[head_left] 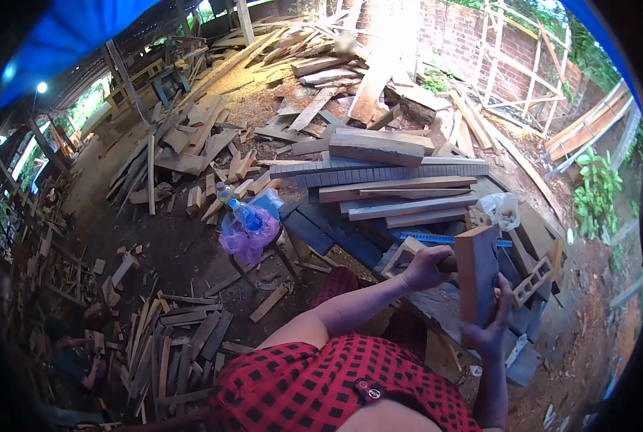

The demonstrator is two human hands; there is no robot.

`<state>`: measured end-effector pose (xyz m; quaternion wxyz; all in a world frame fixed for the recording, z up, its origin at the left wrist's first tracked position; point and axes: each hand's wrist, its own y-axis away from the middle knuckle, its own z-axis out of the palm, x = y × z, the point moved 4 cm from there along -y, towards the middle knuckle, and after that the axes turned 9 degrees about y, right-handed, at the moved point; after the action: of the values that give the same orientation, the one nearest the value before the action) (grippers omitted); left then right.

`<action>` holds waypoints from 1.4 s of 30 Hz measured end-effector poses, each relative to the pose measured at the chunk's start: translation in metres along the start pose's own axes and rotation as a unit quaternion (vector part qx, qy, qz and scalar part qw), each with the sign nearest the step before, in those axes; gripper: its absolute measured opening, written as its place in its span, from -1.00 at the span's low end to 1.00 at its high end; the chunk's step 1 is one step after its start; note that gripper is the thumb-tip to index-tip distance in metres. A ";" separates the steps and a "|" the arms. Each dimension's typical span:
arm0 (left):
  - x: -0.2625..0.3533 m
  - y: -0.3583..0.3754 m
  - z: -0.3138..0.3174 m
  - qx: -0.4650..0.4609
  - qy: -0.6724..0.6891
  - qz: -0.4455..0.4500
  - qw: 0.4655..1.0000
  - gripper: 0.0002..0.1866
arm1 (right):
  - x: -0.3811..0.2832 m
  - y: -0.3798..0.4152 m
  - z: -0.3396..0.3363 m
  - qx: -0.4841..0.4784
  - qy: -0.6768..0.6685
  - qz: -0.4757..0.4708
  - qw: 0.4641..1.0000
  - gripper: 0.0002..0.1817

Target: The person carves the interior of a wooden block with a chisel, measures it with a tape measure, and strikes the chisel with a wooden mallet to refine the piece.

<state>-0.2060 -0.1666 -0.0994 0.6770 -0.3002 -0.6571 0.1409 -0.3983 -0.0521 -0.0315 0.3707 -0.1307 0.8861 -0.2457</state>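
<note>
My right hand (490, 320) grips a thick wooden block (478, 273) from its lower right side, thumb and fingers spread around it. The block stands upright, with a pale brown narrow face and a dark broad side. My left hand (428, 268) is closed at the block's left side, around a short dark brown piece that meets the block in this view; I cannot tell what that piece is. Below lie dark boards (436, 306). Behind the block a blue ruler (426, 237) lies across the work surface. A wooden frame with slots (532, 282) rests to the right.
Ahead are stacked timber pieces (400, 191) and a white plastic bag (501, 209). A stool to the left bears a purple bag (246, 241) and a blue-labelled bottle (245, 214). Loose offcuts (184, 338) cover the ground at left, near another person (76, 360).
</note>
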 end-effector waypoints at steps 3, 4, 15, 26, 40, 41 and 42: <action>0.002 -0.002 -0.005 0.000 -0.006 -0.005 1.000 -0.72 | -0.017 -0.007 -0.029 0.012 -0.089 0.058 0.994 0.17; 0.003 -0.003 -0.006 -0.004 -0.021 -0.020 1.000 -0.72 | -0.017 -0.007 -0.039 0.084 -0.082 0.048 0.992 0.19; -0.003 0.002 -0.005 0.006 -0.017 0.012 1.000 -0.65 | -0.018 -0.005 -0.024 0.026 -0.087 0.056 0.994 0.15; -0.004 -0.001 -0.006 0.024 0.006 0.019 1.000 -0.72 | 0.010 0.008 -0.012 -0.027 -0.042 0.044 0.998 0.15; -0.004 0.002 -0.012 0.008 -0.031 0.003 0.999 -0.72 | -0.008 0.001 -0.021 0.079 0.017 0.040 0.996 0.07; -0.005 0.001 -0.011 0.006 -0.034 0.003 0.999 -0.73 | -0.011 0.001 -0.023 0.137 -0.072 0.050 0.987 0.08; -0.006 0.001 -0.011 0.014 -0.039 0.004 0.999 -0.73 | -0.011 0.000 -0.024 0.192 -0.161 0.059 0.966 0.10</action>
<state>-0.1954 -0.1722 -0.1045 0.6544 -0.2874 -0.6799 0.1641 -0.4081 -0.0397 -0.0109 0.5407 -0.0421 0.7570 -0.3644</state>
